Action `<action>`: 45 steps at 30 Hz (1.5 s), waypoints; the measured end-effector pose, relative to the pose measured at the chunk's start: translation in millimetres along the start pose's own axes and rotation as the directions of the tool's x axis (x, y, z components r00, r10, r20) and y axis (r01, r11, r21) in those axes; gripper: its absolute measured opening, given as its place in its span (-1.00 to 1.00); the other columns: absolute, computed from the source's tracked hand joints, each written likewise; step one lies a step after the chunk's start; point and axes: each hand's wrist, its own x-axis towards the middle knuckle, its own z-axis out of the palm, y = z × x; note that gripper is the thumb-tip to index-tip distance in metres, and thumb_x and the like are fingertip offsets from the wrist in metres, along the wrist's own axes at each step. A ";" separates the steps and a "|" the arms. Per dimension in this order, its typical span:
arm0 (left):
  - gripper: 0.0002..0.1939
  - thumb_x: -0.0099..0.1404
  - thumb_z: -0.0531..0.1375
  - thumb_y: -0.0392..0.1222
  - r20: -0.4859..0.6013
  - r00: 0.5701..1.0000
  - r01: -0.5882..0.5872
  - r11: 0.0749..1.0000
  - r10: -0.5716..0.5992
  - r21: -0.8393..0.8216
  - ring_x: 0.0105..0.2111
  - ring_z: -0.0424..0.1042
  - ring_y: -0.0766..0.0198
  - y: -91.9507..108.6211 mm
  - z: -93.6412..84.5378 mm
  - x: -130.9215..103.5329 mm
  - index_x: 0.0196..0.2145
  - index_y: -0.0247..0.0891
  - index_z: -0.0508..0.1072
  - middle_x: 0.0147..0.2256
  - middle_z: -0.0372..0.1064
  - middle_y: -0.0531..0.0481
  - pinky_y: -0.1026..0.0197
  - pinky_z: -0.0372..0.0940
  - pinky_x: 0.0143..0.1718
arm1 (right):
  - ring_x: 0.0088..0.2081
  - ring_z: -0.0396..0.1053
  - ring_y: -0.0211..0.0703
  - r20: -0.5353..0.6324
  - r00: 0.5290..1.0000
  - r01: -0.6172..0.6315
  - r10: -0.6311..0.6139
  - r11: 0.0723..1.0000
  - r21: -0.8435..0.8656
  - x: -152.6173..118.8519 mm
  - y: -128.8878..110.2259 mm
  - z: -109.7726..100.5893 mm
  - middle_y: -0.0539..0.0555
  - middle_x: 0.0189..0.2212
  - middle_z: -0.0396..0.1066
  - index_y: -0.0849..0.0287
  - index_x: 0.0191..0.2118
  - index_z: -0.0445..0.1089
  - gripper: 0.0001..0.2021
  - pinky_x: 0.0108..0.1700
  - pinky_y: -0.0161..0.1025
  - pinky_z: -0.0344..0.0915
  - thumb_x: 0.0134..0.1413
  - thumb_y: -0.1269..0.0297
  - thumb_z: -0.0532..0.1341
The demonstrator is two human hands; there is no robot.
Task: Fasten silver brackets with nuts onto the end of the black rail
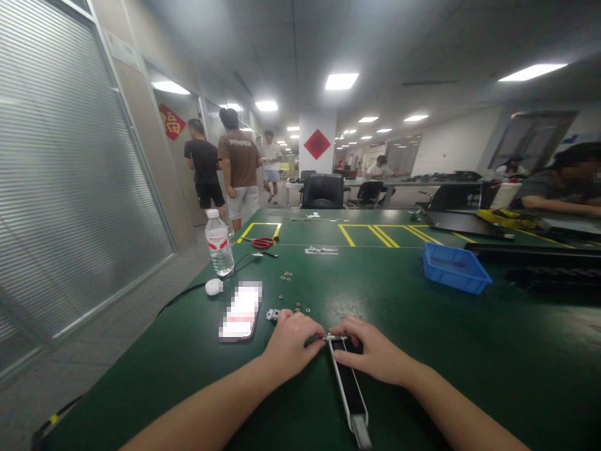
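A long, narrow white-edged bar with a black face (350, 382) lies lengthwise on the green table in front of me, a grey metal piece sticking out of its near end. My right hand (369, 347) grips its far end, thumb across the black face. My left hand (295, 338) is closed in a pinch at the same end, beside a small metal fitting (335, 337); what its fingertips hold is too small to make out. Just beyond the left knuckles sits a metal bracket (272, 315), partly hidden. Several small metal nuts (298, 305) are scattered past that hand.
At left are a phone (240, 311), a white round case (213, 287), a water bottle (219, 244) and a cable (188, 288). Farther off lie red-handled pliers (263, 242) and a small plastic bag (321, 250). A blue tray (455, 268) stands right. Several people are around.
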 end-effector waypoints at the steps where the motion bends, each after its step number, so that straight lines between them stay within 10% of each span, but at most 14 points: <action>1: -0.95 0.21 0.21 -0.24 -0.003 1.000 -0.004 1.000 0.004 0.002 -0.25 0.38 0.26 -0.3 0.3 0.0 -0.33 -0.18 0.47 -0.33 0.48 0.11 0.13 0.01 -0.19 | -0.38 0.21 -0.22 0.001 1.000 -0.001 0.001 1.000 -0.001 0.0 -0.1 0.0 0.03 -0.38 0.25 0.21 -0.17 0.41 -0.74 -0.32 -0.28 0.17 0.00 0.21 0.23; 45: -0.49 0.11 0.08 -0.40 -0.085 0.986 0.158 0.972 -0.145 0.175 -0.06 0.29 0.11 -14.0 -10.1 1.0 0.05 -0.19 0.23 -0.16 0.41 -0.04 -0.08 -0.04 0.07 | -0.37 0.23 -0.23 0.030 0.999 -0.016 0.017 1.000 -0.015 -2.8 0.6 -3.1 0.06 -0.30 0.30 0.17 -0.11 0.38 -0.69 -0.31 -0.26 0.21 0.03 0.17 0.22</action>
